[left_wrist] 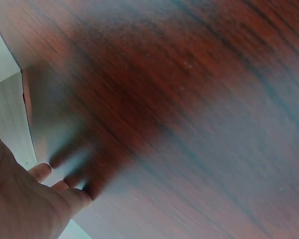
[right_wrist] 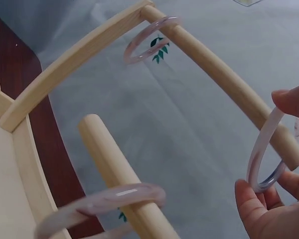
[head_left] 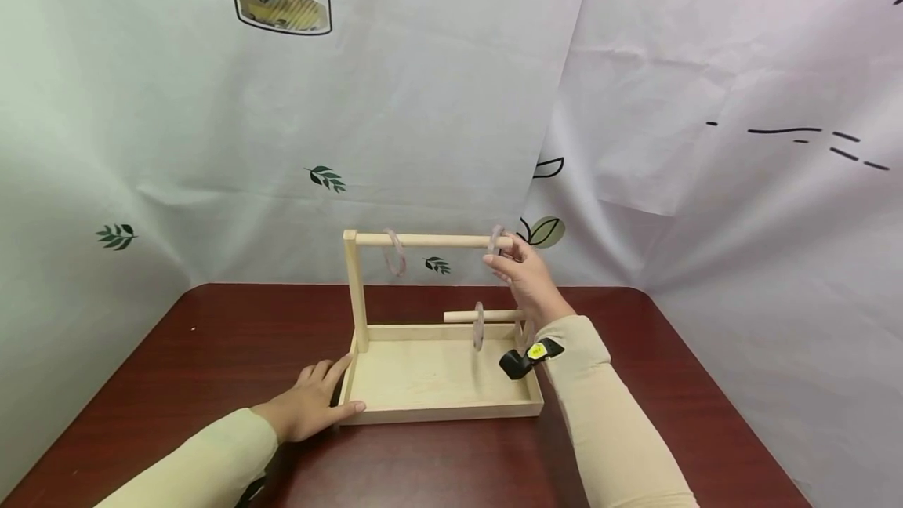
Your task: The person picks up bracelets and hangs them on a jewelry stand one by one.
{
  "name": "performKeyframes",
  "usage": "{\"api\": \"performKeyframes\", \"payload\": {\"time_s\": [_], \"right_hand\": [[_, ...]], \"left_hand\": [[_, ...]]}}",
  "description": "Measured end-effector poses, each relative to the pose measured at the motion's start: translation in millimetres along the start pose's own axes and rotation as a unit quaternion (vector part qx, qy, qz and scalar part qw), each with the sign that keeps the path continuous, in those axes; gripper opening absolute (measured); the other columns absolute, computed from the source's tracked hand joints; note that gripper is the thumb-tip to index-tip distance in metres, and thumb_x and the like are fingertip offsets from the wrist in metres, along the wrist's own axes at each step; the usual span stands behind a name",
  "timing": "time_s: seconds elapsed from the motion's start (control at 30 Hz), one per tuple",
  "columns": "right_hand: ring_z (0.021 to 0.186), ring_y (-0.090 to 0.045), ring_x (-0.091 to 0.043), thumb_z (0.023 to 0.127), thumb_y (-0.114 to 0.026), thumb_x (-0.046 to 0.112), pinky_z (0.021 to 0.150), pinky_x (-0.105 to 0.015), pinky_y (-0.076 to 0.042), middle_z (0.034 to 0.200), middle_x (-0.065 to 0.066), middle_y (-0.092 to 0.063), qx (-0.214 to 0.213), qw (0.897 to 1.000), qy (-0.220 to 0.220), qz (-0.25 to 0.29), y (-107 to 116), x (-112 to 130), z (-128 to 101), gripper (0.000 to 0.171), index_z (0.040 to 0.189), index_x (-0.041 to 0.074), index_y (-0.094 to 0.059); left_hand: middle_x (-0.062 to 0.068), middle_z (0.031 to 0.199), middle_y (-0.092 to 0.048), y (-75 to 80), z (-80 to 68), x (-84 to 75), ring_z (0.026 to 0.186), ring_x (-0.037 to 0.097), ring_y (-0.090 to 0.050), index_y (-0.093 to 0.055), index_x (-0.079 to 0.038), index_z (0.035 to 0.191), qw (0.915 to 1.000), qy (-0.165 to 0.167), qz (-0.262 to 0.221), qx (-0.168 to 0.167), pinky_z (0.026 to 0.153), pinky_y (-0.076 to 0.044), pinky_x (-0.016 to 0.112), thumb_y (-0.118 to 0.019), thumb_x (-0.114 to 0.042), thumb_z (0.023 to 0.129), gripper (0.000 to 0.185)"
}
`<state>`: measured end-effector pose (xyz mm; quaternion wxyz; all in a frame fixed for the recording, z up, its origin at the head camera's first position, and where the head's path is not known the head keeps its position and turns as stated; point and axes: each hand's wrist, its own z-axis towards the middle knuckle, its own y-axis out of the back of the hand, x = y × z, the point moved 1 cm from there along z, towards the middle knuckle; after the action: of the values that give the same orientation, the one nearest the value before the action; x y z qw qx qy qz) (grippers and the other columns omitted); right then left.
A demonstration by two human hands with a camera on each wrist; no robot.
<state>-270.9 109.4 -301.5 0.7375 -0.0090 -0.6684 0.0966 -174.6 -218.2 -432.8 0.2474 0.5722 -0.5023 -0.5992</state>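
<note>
Starting on the left: the left hand (head_left: 310,406) lies flat with relaxed fingers on the dark red wooden counter (head_left: 176,367), pressed against the front left corner of the pale wooden tray-base stand (head_left: 437,412), so it looks like it's just steadying the thing. Just past that hand's fingertips the upright post rises, and a translucent pink bangle (head_left: 395,252) hangs on the upper wooden rod (head_left: 423,240) near that post. Further right, a second pink bangle (head_left: 479,326) hangs on the short lower wooden peg (head_left: 483,316), right below the right hand (head_left: 525,281). That hand pinches a third pale pink bangle (right_wrist: 265,149) between thumb and fingertips, right at the free end of the upper rod, with the rod tip apparently inside the ring. I'd say this is the threading step; next it needs a sideways move along the rod, keeping the ring square so it doesn't snag.
</note>
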Motion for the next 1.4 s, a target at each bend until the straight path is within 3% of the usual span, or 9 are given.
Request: {"api": "performKeyframes", "payload": {"time_s": [0.17,0.33,0.47,0.6,0.83,1.0,1.1,1.27,1.4], "right_hand": [[0.134,-0.031,-0.024,0.090,-0.055,-0.004,0.112,-0.047,-0.027,0.135,-0.011,-0.034,0.011,0.999,0.013,0.035,-4.6,-3.1,1.2,0.054,0.141,-0.004,-0.039],[0.116,-0.040,-0.018,0.090,-0.055,-0.004,0.112,-0.047,-0.025,0.113,-0.004,-0.036,0.013,0.997,-0.004,0.079,-9.3,-5.9,1.5,0.039,0.127,0.001,-0.046],[0.108,-0.043,-0.014,0.091,-0.055,-0.001,0.106,-0.040,-0.031,0.114,0.000,-0.041,0.016,0.995,-0.021,0.096,-12.4,-9.3,1.2,0.031,0.119,0.010,-0.048],[0.108,-0.043,-0.016,0.091,-0.054,-0.002,0.104,-0.040,-0.031,0.119,-0.003,-0.043,0.021,0.993,-0.028,0.111,-16.0,-13.1,2.6,0.032,0.119,0.011,-0.047],[0.128,-0.036,-0.023,0.091,-0.053,-0.001,0.108,-0.040,-0.029,0.143,-0.012,-0.035,0.045,0.993,-0.036,0.106,-23.0,-15.9,5.6,0.049,0.137,0.001,-0.038],[0.119,-0.041,-0.020,0.091,-0.054,-0.001,0.111,-0.043,-0.027,0.138,-0.011,-0.037,0.047,0.992,-0.053,0.107,-27.7,-16.7,7.1,0.044,0.132,0.004,-0.040],[0.113,-0.042,-0.019,0.091,-0.054,-0.001,0.112,-0.045,-0.025,0.137,-0.010,-0.036,0.044,0.992,-0.061,0.106,-30.1,-17.1,7.9,0.048,0.136,0.003,-0.037],[0.126,-0.037,-0.021,0.091,-0.054,0.000,0.113,-0.044,-0.024,0.149,-0.013,-0.027,0.054,0.991,-0.068,0.104,-33.9,-16.6,9.4,0.063,0.147,0.000,-0.025],[0.131,-0.032,-0.023,0.091,-0.053,-0.001,0.114,-0.044,-0.023,0.151,-0.015,-0.025,0.066,0.989,-0.066,0.111,-38.1,-15.6,10.7,0.061,0.145,-0.002,-0.025]], "left_hand": [[0.028,0.139,-0.034,0.2,0.0,-0.2,0.129,0.053,-0.029,-0.020,-0.006,0.153,1.0000,0.000,0.002,0.002,0.092,-0.034,0.068,-0.054,-0.063,0.089,0.093],[0.029,0.139,-0.034,0.8,-0.7,-1.4,0.129,0.053,-0.030,-0.021,-0.005,0.153,1.0000,0.001,0.006,0.001,0.093,-0.035,0.068,-0.054,-0.063,0.089,0.093],[0.029,0.138,-0.035,1.5,-1.2,-2.0,0.128,0.053,-0.030,-0.021,-0.005,0.153,1.0000,-0.001,0.006,0.000,0.092,-0.035,0.068,-0.055,-0.062,0.089,0.092],[0.028,0.138,-0.035,1.3,-1.1,-1.8,0.128,0.053,-0.030,-0.021,-0.005,0.153,1.0000,-0.001,0.005,0.001,0.092,-0.035,0.068,-0.054,-0.062,0.089,0.092],[0.029,0.139,-0.034,1.1,-1.2,-1.1,0.129,0.054,-0.029,-0.021,-0.006,0.153,1.0000,0.002,0.001,0.001,0.092,-0.034,0.069,-0.054,-0.063,0.089,0.093],[0.028,0.139,-0.034,1.2,-1.0,-1.3,0.129,0.053,-0.029,-0.020,-0.005,0.153,1.0000,0.001,-0.001,0.002,0.092,-0.034,0.068,-0.054,-0.063,0.089,0.093],[0.028,0.139,-0.035,0.8,-1.0,-1.2,0.129,0.053,-0.030,-0.020,-0.006,0.153,1.0000,0.002,0.000,0.002,0.092,-0.035,0.068,-0.054,-0.063,0.088,0.093],[0.027,0.140,-0.034,0.0,-0.2,-0.5,0.129,0.053,-0.029,-0.020,-0.007,0.153,1.0000,0.006,0.003,0.001,0.092,-0.035,0.068,-0.054,-0.064,0.088,0.093],[0.027,0.140,-0.035,-0.6,0.6,0.6,0.130,0.052,-0.029,-0.021,-0.008,0.153,0.9999,0.008,0.006,0.001,0.092,-0.035,0.068,-0.054,-0.065,0.088,0.093]]}}
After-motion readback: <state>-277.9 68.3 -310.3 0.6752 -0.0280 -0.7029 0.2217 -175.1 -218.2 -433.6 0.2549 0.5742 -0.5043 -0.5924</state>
